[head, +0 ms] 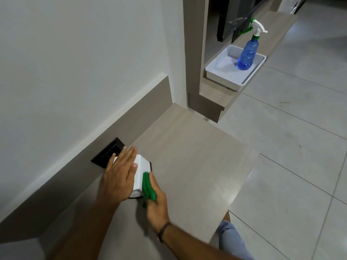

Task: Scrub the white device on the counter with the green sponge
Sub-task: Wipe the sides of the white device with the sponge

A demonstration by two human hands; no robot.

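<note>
A white angular device (pixel 141 171) sits on the light wood counter (pixel 187 156) close to the wall. My left hand (pixel 120 173) lies flat on top of it, fingers straight and together, covering most of its left side. My right hand (pixel 156 201) grips a folded green sponge (pixel 148 186) and presses it against the device's right side. A dark band circles my right wrist.
A black wall socket (pixel 108 153) sits just behind the device. Further back, a white tray (pixel 221 70) on a lower shelf holds a blue spray bottle (pixel 247 53). The counter's right edge drops to a tiled floor (pixel 291 147). My knee (pixel 231 239) shows below.
</note>
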